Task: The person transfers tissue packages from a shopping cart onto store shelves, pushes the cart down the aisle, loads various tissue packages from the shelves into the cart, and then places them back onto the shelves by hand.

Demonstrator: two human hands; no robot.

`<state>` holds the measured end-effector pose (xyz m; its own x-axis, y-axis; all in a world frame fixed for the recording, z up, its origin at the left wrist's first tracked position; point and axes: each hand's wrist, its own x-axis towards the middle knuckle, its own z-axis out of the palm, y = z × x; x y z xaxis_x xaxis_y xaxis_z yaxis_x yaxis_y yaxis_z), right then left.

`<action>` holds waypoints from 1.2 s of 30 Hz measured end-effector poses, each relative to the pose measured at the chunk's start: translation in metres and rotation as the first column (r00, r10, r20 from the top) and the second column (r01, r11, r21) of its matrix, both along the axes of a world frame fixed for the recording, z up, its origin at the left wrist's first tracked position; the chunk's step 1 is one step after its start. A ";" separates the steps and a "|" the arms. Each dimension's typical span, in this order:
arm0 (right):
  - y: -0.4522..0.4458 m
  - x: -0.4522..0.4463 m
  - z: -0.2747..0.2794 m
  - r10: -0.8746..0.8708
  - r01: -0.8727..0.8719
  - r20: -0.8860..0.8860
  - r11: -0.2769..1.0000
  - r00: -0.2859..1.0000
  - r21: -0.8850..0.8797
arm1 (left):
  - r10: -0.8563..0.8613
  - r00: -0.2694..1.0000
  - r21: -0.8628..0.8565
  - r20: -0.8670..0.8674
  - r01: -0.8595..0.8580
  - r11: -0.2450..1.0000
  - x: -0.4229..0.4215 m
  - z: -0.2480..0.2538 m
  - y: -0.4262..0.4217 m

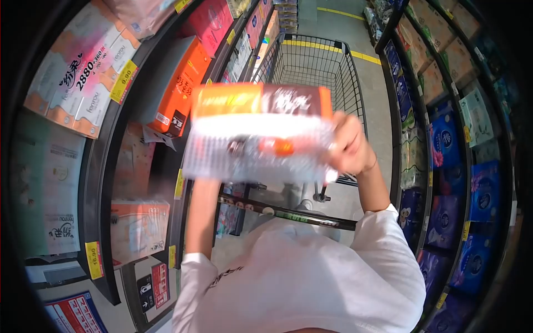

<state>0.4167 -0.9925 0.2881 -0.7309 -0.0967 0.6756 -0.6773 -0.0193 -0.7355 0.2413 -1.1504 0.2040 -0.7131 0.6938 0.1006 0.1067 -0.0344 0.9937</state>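
A plastic-wrapped tissue pack (258, 133), orange and dark brown along its top with a clear, shiny front, is held up before my chest, blurred by motion. My right hand (351, 145) is closed around its right end. The left forearm rises to the pack's lower left edge, and my left hand is hidden behind the pack, so its fingers do not show. Behind and below the pack stands a black wire shopping cart (360, 91), its handle bar (288, 216) crossing close to my body.
Shelves on the left carry an orange box (176, 83), white-and-orange tissue packs (83, 66) and a tissue bundle (139, 230), with yellow price tags (123, 82). Blue and purple tissue packs (444, 139) fill the right shelves. A grey floor aisle (338, 25) runs ahead.
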 end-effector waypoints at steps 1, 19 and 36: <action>0.007 0.007 0.003 -0.057 0.074 0.120 0.986 0.991 -0.147 | 0.011 0.997 -0.042 -0.076 -0.014 0.999 0.004 -0.002 0.004; 0.146 0.044 -0.234 -0.091 0.240 0.962 0.970 0.257 0.028 | -0.293 0.956 -0.479 0.001 0.258 0.839 0.040 -0.206 0.184; 0.169 0.069 -0.229 -0.395 -0.122 0.862 0.885 0.316 0.450 | -0.271 0.459 -0.479 -0.846 -0.429 0.766 0.019 -0.082 0.061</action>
